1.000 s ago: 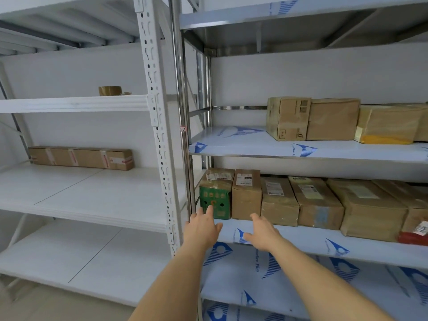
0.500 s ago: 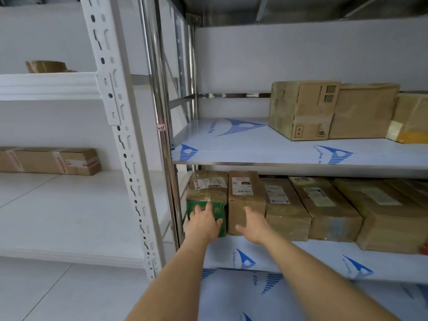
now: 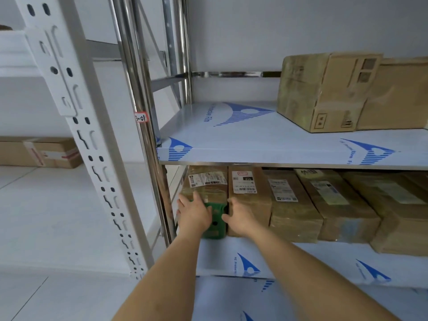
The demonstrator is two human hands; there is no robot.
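A taped cardboard box with a green front (image 3: 216, 224) and a shipping label on top stands leftmost on the middle shelf (image 3: 301, 272) of the steel rack. My left hand (image 3: 194, 215) lies on its front left corner, fingers spread and fairly straight, thumb on the green face. My right hand (image 3: 239, 218) touches the box's right edge. Its thumb is on the green front. Its fingertips reach the gap to the neighbouring brown box (image 3: 249, 195). How far the fingers go into that gap is hidden.
Several brown labelled boxes (image 3: 294, 209) fill the same shelf to the right. Two larger cartons (image 3: 324, 93) stand on the shelf above (image 3: 278, 144). A steel post (image 3: 148, 144) and a white perforated upright (image 3: 92, 144) stand close on the left. A long carton (image 3: 46, 151) lies on the white rack.
I have moved closer to the rack. Both hands went forward from the shelf's front edge and now touch the green-fronted box.
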